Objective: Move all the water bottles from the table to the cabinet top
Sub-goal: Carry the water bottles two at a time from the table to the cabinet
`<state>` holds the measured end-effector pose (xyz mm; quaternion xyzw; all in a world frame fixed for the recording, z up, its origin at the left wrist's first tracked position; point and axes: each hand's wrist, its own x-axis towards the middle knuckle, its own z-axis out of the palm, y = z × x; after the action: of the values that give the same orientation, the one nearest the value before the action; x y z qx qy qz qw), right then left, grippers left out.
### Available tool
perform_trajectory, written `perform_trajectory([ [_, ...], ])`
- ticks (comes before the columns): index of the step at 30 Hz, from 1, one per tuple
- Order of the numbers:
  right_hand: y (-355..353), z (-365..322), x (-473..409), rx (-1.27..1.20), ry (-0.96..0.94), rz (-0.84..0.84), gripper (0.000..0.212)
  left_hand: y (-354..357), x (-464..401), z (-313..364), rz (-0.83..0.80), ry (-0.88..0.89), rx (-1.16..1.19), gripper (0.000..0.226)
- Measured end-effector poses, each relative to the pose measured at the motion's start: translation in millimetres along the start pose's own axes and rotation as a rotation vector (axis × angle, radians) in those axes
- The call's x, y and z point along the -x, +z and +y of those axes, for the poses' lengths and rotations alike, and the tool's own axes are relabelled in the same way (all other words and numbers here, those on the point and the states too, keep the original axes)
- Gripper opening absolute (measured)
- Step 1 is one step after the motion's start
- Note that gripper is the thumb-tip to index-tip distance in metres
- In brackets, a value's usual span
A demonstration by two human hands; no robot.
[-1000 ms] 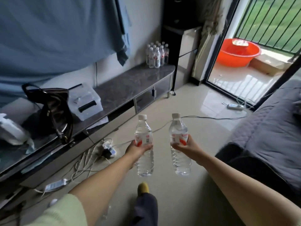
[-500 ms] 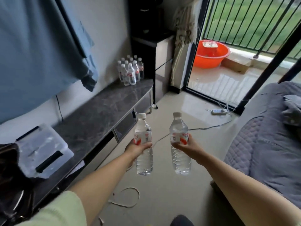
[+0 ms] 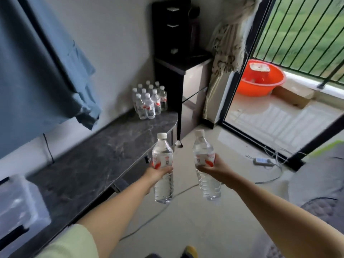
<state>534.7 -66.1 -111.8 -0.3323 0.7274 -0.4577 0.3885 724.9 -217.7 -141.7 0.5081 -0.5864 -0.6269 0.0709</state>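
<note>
carrying two bottles at once, the person has one in each fist. the left hand is wrapped round the left bottle at its label band, fingers curled across the front. the right hand clamps the right bottle the same way, thumb over the red part of the label. both bottles hang in the air, neither touching anything but the grip. the left one is close to upright, while the right one leans with its cap tipped toward the left hand.

beyond and above the left grip, a cluster of bottles already stands at the far end of the cabinet top, close against the wall and tightly packed. so a good part of the job looks done, and these two are mid-transfer. the table is not in view, so how many are left there cannot be told.

the bottles are clear thin plastic, ribbed below each grip and smooth above it, with white screw caps and red and white labels. they look full, so likely firm under the squeeze. the cabinet top is a dark slab veined like marble, flat and glossy, with a rounded far end; it runs just to the outside of the left forearm, a hard level seat for a flat-bottomed bottle.
</note>
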Motion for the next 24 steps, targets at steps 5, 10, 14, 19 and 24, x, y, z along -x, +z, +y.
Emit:
perform_trajectory([
  [5, -37, -8, -83, 0.042, 0.057, -0.006, 0.029, 16, -56, 37, 0.011, -0.044, 0.014, 0.027],
  [10, -44, -13, -172, 0.054, 0.117, -0.016, 0.046, 15, -132, 61, 0.026, -0.070, 0.047, 0.025],
  [14, -44, -21, -245, 0.075, 0.146, -0.023, 0.041, 1, -205, 87, 0.017, -0.091, 0.054, 0.031],
  [19, -45, -45, -340, 0.062, 0.188, -0.059, 0.039, -20, -292, 141, 0.026, -0.123, 0.080, 0.047],
  [24, -32, -41, -416, 0.049, 0.237, -0.002, 0.028, -23, -359, 165, 0.065, -0.180, 0.111, 0.056],
])
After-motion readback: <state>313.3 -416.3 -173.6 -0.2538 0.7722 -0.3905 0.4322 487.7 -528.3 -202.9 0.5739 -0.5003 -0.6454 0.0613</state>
